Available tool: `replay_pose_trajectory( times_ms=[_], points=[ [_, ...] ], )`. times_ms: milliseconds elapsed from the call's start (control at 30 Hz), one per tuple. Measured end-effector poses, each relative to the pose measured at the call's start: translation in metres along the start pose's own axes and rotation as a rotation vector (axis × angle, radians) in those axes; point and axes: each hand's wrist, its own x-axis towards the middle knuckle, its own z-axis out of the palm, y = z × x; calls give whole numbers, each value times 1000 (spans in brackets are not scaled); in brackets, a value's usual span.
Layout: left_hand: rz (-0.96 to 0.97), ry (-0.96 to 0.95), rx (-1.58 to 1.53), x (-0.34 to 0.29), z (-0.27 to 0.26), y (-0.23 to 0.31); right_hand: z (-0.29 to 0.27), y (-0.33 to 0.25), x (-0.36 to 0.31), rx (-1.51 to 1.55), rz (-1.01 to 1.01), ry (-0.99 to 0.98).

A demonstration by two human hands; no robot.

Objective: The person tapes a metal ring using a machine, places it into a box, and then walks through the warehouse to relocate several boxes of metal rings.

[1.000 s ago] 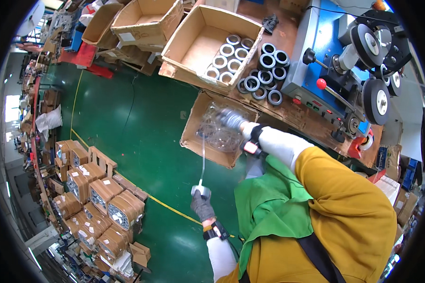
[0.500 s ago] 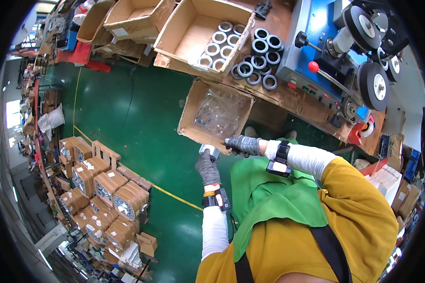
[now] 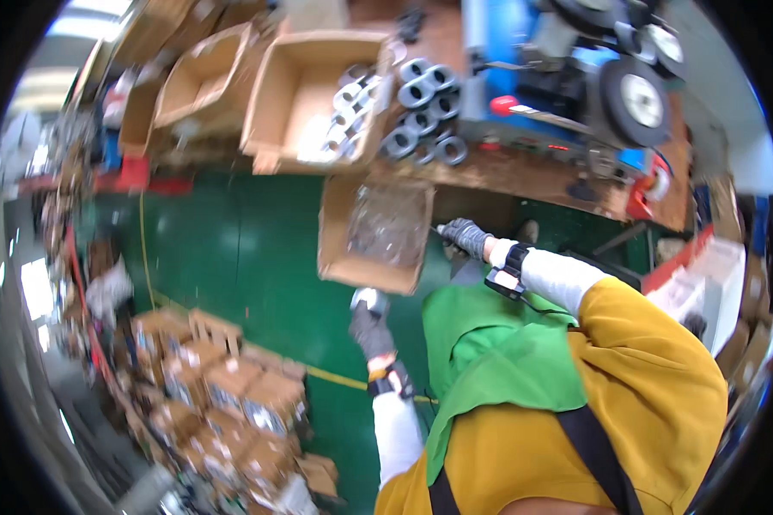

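Observation:
My gloved left hand [image 3: 372, 330] is closed around a silver-grey ring [image 3: 369, 298], just below the near edge of a cardboard box of clear plastic scraps [image 3: 337, 273]. The gloved right hand [image 3: 465, 237] is beside that box's right wall, its fingers closed. A small tip [image 3: 441, 229] pokes out from those fingers, too blurred to name. On the bench, several similar grey rings [image 3: 444, 106] stand in a cluster. More pale rings [image 3: 345, 118] lie inside a larger open carton [image 3: 285, 77].
A blue machine [image 3: 481, 51] with black wheels [image 3: 634, 103] and a red-knobbed lever [image 3: 504, 106] occupies the wooden bench [image 3: 524, 176] at right. Open cartons [image 3: 202, 77] line the back left. Taped cardboard packs [image 3: 232, 382] are stacked on the green floor [image 3: 270, 232] at left.
The view has swung and is blurred. My right hand has moved up and right, away from the left hand and the box's near edge. My left hand still grips the ring.

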Motion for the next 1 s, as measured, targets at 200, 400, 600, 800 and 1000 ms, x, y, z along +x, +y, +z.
replay_pose_trajectory(
  times_ms=[200, 400, 600, 800, 1000],
  points=[
    [-464, 29, -755, -8, -14, 43, -148, 109, 101, -83, -170, 446],
    [-460, -183, -701, 5, 23, 78, -232, 146, 113, -394, -102, 827],
    [-423, -384, -621, 28, 87, 128, -280, 129, -103, 57, -152, 1106],
    [-349, -499, -517, 23, 144, 185, -397, 158, -179, -89, 17, 1463],
    [656, -625, 484, -8, 165, 232, -447, 153, -157, 85, 382, 1237]
  ],
)
